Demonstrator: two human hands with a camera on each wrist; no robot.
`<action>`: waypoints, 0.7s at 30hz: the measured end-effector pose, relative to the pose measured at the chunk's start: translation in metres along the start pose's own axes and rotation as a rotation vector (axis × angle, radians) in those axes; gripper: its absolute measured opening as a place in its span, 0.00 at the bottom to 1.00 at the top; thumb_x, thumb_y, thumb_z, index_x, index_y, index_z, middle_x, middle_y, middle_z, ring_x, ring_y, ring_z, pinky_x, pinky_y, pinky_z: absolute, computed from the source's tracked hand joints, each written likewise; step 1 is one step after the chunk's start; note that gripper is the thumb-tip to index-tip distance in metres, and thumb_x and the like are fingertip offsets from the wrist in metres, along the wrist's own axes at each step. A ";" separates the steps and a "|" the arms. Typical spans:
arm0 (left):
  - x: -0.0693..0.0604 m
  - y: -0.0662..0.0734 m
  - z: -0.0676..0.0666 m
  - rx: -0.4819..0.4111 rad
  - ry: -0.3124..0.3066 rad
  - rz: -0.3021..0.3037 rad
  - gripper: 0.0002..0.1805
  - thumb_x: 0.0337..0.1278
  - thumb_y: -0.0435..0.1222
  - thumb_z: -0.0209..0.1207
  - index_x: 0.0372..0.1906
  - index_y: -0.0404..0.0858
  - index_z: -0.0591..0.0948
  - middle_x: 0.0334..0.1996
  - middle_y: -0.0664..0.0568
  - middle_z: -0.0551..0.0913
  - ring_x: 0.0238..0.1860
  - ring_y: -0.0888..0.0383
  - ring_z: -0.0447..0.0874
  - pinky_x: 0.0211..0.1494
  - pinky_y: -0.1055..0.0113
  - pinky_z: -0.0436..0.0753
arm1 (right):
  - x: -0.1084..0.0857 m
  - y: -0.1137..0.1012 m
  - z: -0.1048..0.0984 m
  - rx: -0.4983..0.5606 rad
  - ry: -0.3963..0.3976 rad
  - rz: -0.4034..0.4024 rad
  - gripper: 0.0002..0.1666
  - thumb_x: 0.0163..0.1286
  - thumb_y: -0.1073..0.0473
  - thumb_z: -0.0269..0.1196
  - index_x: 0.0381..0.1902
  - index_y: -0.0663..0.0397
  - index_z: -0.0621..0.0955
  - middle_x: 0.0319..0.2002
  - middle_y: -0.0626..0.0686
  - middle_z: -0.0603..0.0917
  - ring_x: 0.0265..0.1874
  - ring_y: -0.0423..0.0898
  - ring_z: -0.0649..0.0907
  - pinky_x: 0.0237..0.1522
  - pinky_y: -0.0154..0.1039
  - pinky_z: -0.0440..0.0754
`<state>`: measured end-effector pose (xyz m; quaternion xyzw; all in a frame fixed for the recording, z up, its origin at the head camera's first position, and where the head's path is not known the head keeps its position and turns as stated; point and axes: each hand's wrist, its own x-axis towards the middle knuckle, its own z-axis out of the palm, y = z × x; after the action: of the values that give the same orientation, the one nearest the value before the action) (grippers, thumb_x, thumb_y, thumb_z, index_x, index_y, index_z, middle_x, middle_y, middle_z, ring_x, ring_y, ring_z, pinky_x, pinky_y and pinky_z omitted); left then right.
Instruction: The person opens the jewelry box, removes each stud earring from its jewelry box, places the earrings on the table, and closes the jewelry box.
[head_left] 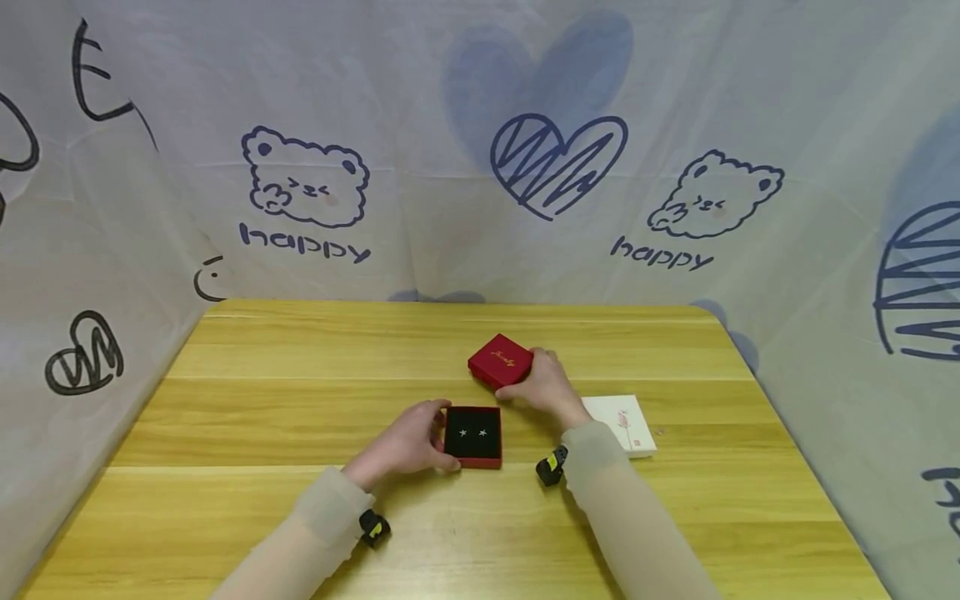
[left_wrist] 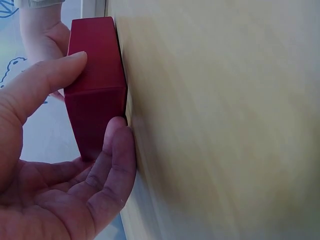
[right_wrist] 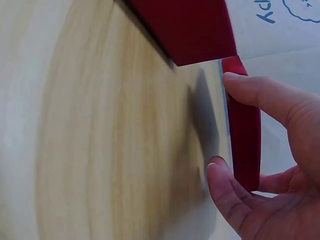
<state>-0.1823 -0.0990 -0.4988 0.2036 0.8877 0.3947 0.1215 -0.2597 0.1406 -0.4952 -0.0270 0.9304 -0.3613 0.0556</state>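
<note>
My left hand (head_left: 408,439) grips the left side of an open red jewelry box base (head_left: 480,462), which sits on the table. Inside, a pair of small star-shaped earrings (head_left: 462,432) rests on a black pad (head_left: 472,448). In the left wrist view the thumb lies on one wall of the box base (left_wrist: 95,75) and fingertips touch another. Just beyond the base, my right hand (head_left: 547,387) holds the red box lid (head_left: 498,358) by its right side, with gold lettering on top. The right wrist view has the lid (right_wrist: 246,140) between thumb and fingers, its shadow on the table.
A white box (head_left: 628,423) with a pink flower print lies to the right, partly behind the right forearm. The wooden table (head_left: 300,358) meets a white curtain (head_left: 420,200) with drawings at its back and sides.
</note>
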 end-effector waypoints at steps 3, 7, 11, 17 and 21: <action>0.001 -0.001 0.001 0.000 0.001 0.004 0.51 0.34 0.34 0.79 0.66 0.22 0.65 0.45 0.41 0.78 0.32 0.59 0.79 0.36 0.66 0.81 | 0.003 0.001 0.002 -0.013 0.014 0.003 0.54 0.48 0.49 0.80 0.65 0.68 0.67 0.55 0.62 0.71 0.51 0.55 0.74 0.56 0.50 0.74; 0.001 -0.001 0.001 0.003 0.007 0.006 0.50 0.34 0.34 0.79 0.65 0.22 0.65 0.45 0.41 0.78 0.32 0.59 0.79 0.35 0.66 0.80 | 0.006 0.003 0.005 -0.014 0.029 -0.004 0.53 0.48 0.50 0.80 0.64 0.69 0.67 0.56 0.63 0.69 0.50 0.55 0.74 0.56 0.50 0.74; 0.001 0.001 0.001 0.003 0.009 -0.001 0.50 0.33 0.34 0.79 0.65 0.22 0.65 0.44 0.41 0.78 0.32 0.59 0.79 0.35 0.66 0.80 | 0.009 0.003 0.006 0.006 0.040 0.012 0.52 0.48 0.53 0.79 0.64 0.69 0.67 0.57 0.64 0.67 0.50 0.56 0.74 0.56 0.50 0.74; 0.001 0.001 0.001 -0.004 0.005 -0.010 0.51 0.33 0.33 0.80 0.65 0.22 0.65 0.44 0.41 0.78 0.32 0.59 0.79 0.35 0.66 0.81 | 0.013 0.005 0.008 0.011 0.048 0.011 0.55 0.49 0.54 0.79 0.68 0.69 0.64 0.58 0.64 0.66 0.50 0.57 0.73 0.57 0.51 0.74; 0.000 0.001 0.001 -0.009 0.006 -0.006 0.51 0.32 0.32 0.79 0.65 0.21 0.65 0.43 0.41 0.78 0.32 0.59 0.79 0.35 0.66 0.81 | 0.017 0.006 0.009 0.002 0.044 0.009 0.61 0.49 0.54 0.79 0.73 0.67 0.58 0.59 0.65 0.67 0.52 0.58 0.73 0.58 0.52 0.74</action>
<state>-0.1820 -0.0977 -0.4986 0.1992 0.8869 0.3988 0.1208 -0.2751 0.1378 -0.5074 -0.0148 0.9312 -0.3624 0.0368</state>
